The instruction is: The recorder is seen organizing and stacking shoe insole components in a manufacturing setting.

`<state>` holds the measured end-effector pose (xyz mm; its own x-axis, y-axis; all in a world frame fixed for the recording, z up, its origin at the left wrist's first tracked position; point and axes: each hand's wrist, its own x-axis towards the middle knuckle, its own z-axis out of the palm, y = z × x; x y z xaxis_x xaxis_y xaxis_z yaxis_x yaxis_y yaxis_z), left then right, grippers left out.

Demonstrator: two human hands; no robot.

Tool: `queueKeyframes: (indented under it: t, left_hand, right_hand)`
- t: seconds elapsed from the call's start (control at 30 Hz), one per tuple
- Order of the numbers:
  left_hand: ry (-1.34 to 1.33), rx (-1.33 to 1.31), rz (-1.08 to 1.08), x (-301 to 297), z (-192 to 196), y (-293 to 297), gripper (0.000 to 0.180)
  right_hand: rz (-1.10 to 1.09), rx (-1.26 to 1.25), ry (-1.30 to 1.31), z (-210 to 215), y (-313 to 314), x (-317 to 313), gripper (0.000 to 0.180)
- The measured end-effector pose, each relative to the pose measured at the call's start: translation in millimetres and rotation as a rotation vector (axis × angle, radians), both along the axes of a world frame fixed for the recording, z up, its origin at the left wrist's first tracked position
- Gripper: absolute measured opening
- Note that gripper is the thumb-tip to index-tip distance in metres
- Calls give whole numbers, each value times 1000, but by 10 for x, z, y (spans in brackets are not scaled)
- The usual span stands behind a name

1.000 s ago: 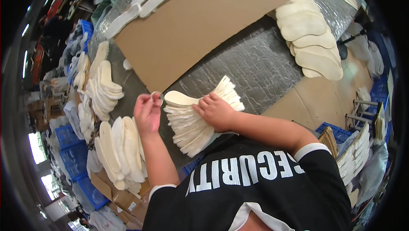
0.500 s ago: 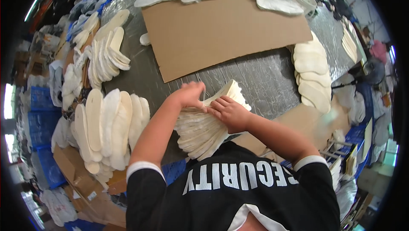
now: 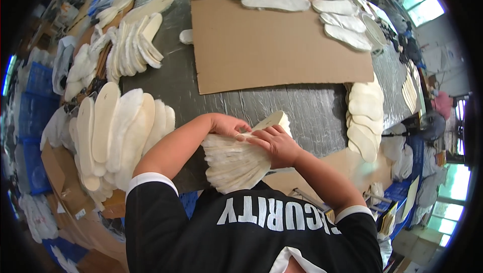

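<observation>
A thick bundle of cream, fleecy insoles (image 3: 234,165) stands on edge in front of my chest, squeezed at its middle and fanned out toward me. My left hand (image 3: 229,126) bends over the top of the bundle, thumb and fingers pinched on what looks like a thin pale strand; most of it is hidden. Right beside it, my right hand (image 3: 275,144) presses down on the bundle with its fingers curled over the insoles. The fingertips of both hands nearly meet. Behind my right hand the bundle's far end juts up.
A large brown cardboard sheet (image 3: 282,41) lies on the dark, film-covered table (image 3: 171,89), with white insoles (image 3: 276,2) along its far edge. Insole piles stand at left (image 3: 121,127), far left (image 3: 136,44) and right (image 3: 365,117). A fan (image 3: 432,124) is at far right.
My left hand has come down from above the bundle, where a thin strand rose from its fingers, and now sits against my right hand. The view has shifted, too.
</observation>
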<state>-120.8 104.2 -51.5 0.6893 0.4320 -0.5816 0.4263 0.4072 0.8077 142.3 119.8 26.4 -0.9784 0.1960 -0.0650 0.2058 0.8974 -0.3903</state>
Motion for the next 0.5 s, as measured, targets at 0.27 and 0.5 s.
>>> queueKeyframes:
  t: [0.27,0.5]
  left_hand:
    - [-256,-274,913,-543,-183,-1503,30]
    - [-777,279,1765,79,-41,-1756,18]
  right_hand:
    - [-4,-23,-128,42,65,-45,100]
    - [136,-34,-50,-12,180,-37,98]
